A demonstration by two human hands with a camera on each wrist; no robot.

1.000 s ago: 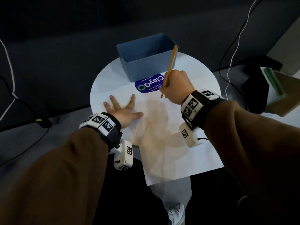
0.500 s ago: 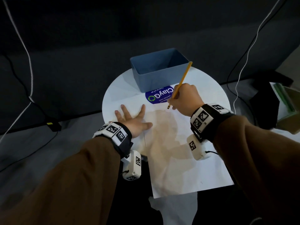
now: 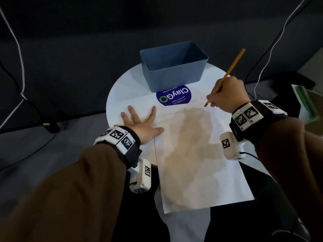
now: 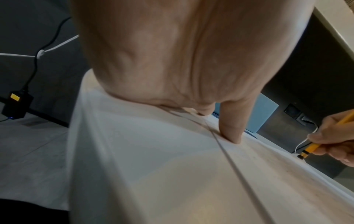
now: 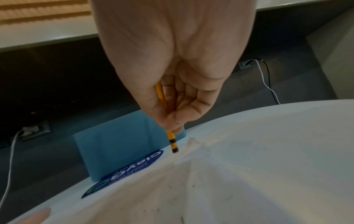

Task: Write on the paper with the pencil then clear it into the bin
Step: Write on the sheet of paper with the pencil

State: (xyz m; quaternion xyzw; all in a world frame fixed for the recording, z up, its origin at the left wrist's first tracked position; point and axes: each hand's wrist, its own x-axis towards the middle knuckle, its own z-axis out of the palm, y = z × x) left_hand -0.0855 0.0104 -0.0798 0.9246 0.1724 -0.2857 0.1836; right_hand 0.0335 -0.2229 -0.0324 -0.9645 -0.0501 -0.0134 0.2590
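Note:
A white sheet of paper (image 3: 201, 163) lies on the round white table (image 3: 122, 88) and hangs over its near edge. My left hand (image 3: 139, 123) presses flat on the sheet's left edge with fingers spread; in the left wrist view the thumb (image 4: 231, 128) sits on the paper (image 4: 153, 166). My right hand (image 3: 225, 96) grips a yellow pencil (image 3: 227, 75) in a writing hold. The pencil's black-banded lower end (image 5: 173, 142) is at the paper's far right part (image 5: 249, 166). The empty blue bin (image 3: 173, 74) stands at the table's far side.
A blue ClayGo sticker (image 3: 173, 98) lies between bin and paper. White and black cables (image 3: 17, 49) run over the dark floor, with a black adapter (image 3: 49, 126) at left. Greenish items (image 3: 305, 102) sit at the right. My legs are under the table.
My right hand with the pencil has moved right along the paper's far edge, away from the sticker. The left hand stays flat on the paper.

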